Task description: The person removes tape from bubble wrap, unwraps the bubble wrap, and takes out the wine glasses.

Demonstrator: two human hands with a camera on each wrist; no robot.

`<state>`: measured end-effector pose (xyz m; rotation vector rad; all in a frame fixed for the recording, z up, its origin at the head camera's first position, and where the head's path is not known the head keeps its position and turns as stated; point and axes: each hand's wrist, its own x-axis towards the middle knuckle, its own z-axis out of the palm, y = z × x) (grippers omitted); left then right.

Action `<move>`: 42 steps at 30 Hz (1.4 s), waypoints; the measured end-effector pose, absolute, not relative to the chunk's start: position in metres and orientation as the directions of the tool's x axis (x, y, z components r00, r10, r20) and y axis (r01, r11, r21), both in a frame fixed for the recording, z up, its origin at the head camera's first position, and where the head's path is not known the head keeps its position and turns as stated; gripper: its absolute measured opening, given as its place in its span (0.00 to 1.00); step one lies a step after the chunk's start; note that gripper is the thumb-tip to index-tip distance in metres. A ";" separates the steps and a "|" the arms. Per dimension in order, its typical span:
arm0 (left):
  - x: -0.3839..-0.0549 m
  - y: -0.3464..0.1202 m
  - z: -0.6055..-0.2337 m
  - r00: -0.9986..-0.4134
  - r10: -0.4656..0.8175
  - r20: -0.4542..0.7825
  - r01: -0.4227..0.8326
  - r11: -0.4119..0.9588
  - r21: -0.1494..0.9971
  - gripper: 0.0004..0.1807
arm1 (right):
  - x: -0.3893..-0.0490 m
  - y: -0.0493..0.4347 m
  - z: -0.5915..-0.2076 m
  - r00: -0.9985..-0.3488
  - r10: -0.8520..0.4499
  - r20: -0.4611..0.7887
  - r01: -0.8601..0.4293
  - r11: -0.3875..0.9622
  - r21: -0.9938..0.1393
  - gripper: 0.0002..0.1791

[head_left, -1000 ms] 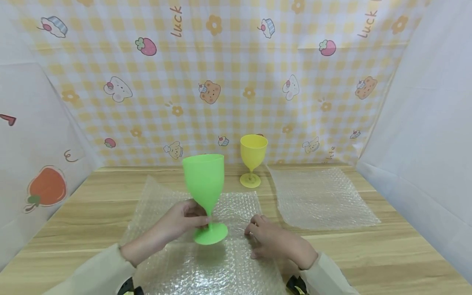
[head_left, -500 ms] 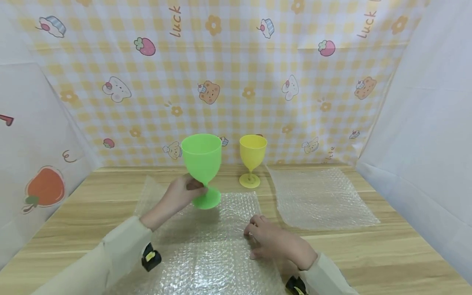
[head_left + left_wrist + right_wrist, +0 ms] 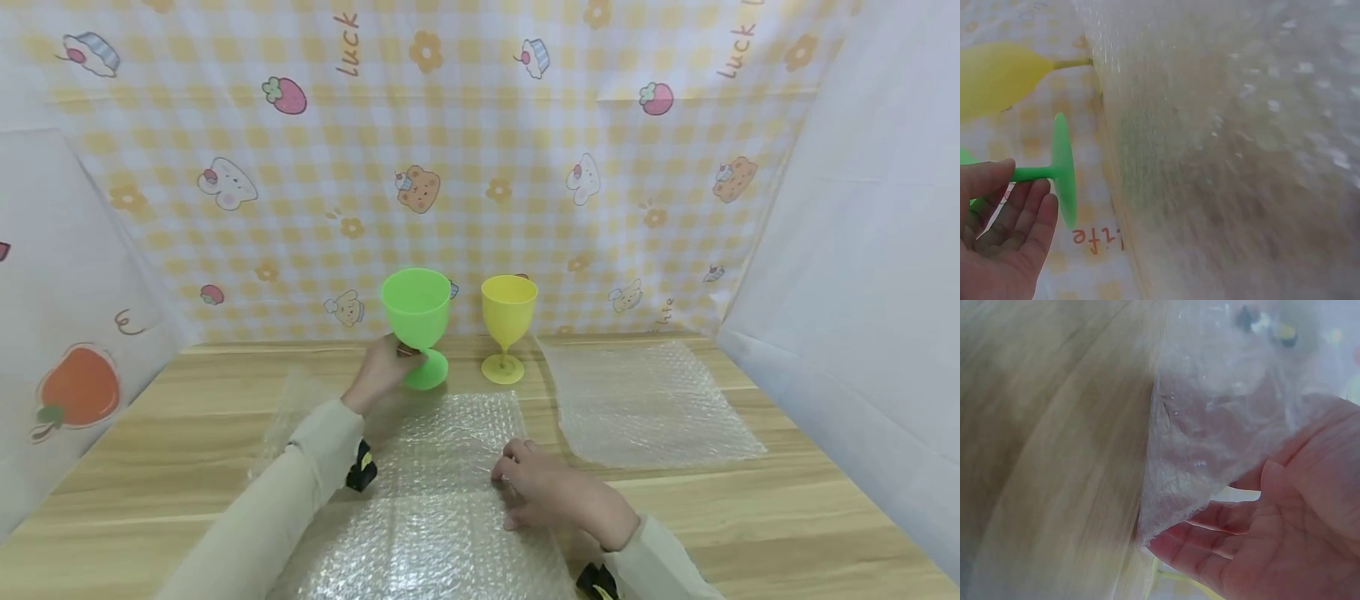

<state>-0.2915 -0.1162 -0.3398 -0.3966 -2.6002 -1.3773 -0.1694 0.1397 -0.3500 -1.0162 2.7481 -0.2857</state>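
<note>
A green plastic goblet [image 3: 416, 310] is held upright by my left hand [image 3: 384, 371], which pinches its stem with thumb and fingers. In the left wrist view, the goblet's foot [image 3: 1065, 172] appears raised off the table. A yellow goblet [image 3: 507, 310] stands upright just to the right, a small gap between the two. My right hand [image 3: 551, 492] rests at the right edge of a bubble wrap sheet [image 3: 420, 533]. Its fingers touch the sheet's edge, with the thumb set apart, and the right wrist view shows wrap partly covering that hand.
Another bubble wrap sheet [image 3: 660, 404] lies flat at the right rear of the wooden table [image 3: 810, 525]. A checked cloth [image 3: 480, 117] hangs directly behind the goblets, with white cloth [image 3: 847, 250] at the sides.
My left hand has carried the green goblet away from above the wrap toward the table's back, beside the yellow goblet. The right hand has stayed in place.
</note>
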 end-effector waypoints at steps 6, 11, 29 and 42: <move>-0.306 -0.103 -0.351 -0.960 0.085 0.268 0.271 0.535 0.800 0.13 | -0.169 0.139 -0.350 -0.747 -0.655 -0.116 -0.618 0.748 -0.242 0.26; -0.311 -0.094 -0.360 -0.973 0.027 0.230 0.208 0.537 0.817 0.12 | -0.169 0.139 -0.350 -0.747 -0.654 -0.117 -0.617 0.748 -0.244 0.26; -0.319 -0.076 -0.367 -0.983 -0.116 0.143 0.052 0.573 0.818 0.11 | -0.170 0.139 -0.351 -0.750 -0.652 -0.114 -0.611 0.748 -0.258 0.26; -0.322 -0.076 -0.370 -0.985 -0.102 0.139 0.051 0.599 0.799 0.12 | -0.169 0.139 -0.350 -0.751 -0.649 -0.119 -0.615 0.754 -0.230 0.27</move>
